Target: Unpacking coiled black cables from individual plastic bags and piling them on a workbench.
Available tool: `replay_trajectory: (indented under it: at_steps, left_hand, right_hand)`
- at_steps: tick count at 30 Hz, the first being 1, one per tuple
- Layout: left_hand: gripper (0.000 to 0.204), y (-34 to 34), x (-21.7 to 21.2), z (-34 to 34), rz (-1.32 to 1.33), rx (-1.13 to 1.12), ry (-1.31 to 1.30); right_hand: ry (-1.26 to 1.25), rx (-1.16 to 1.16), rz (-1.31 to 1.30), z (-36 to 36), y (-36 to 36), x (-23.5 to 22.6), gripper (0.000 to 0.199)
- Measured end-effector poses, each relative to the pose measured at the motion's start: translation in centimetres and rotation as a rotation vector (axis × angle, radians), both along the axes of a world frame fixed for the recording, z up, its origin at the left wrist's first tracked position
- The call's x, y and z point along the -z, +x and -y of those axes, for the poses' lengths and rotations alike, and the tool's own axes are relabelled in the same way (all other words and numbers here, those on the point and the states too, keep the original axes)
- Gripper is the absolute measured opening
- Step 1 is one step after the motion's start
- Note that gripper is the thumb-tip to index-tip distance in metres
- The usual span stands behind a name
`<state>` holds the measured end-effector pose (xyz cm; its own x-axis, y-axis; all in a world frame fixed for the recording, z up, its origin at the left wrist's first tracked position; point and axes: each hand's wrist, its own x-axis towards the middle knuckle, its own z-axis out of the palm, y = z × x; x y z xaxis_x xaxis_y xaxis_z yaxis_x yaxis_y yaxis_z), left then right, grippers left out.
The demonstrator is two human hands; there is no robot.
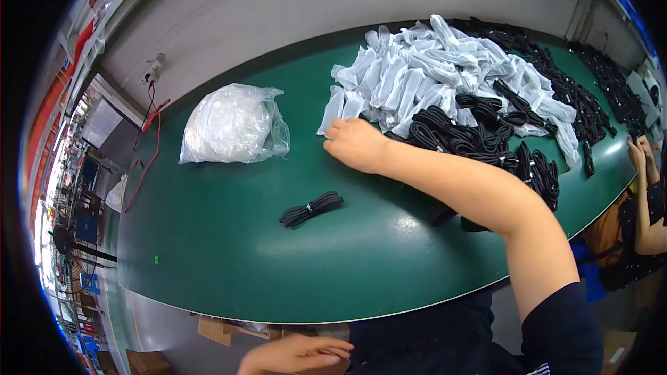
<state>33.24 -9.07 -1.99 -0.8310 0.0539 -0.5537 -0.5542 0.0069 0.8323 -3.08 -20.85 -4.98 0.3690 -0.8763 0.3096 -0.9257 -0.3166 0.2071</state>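
My right hand reaches across the green table to the left edge of a heap of white bagged bundles. Its fingers are curled and closed on the near end of a white plastic-bagged bundle. My left hand is low, in front of the table's near edge, with its fingers loosely stretched out and nothing visible in them. A single tied black cable bundle lies by itself at the middle of the table. More black cable bundles are piled beyond my right forearm, which partly hides them.
A clear bag full of white plastic stands at the left of the green table. Red leads hang by the wall socket. Rows of black cables stretch along the right, where another person's hands are at the table edge.
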Motion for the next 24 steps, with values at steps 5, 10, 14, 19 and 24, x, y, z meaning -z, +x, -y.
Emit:
replay_trajectory:
  at_steps: [5,10,14,19,24]
  left_hand:
    - [0.027,-4.9,-5.8,6.4,-0.356,-0.430,-0.228]
    - [0.027,-18.7,-1.9,16.4,-0.532,-0.550,-0.666]
    - [0.033,-27.4,2.0,24.2,-0.511,-0.725,-1.293]
    - [0.041,-32.8,5.3,26.8,-0.220,-0.822,-1.620]
    - [0.030,-30.6,4.3,27.7,-0.301,-0.671,-1.238]
  right_hand:
    - [-0.043,-0.132,-0.080,-4.0,-3.1,-0.6,0.010]
    - [-0.032,-0.165,-0.059,-7.6,-5.3,-1.9,0.008]
    - [-0.180,-0.014,0.502,-8.6,-5.6,-3.9,0.009]
    - [-0.119,0.279,1.280,-9.8,-9.1,-8.8,0.018]
    - [-0.219,0.252,1.718,-12.3,-12.8,-11.3,0.022]
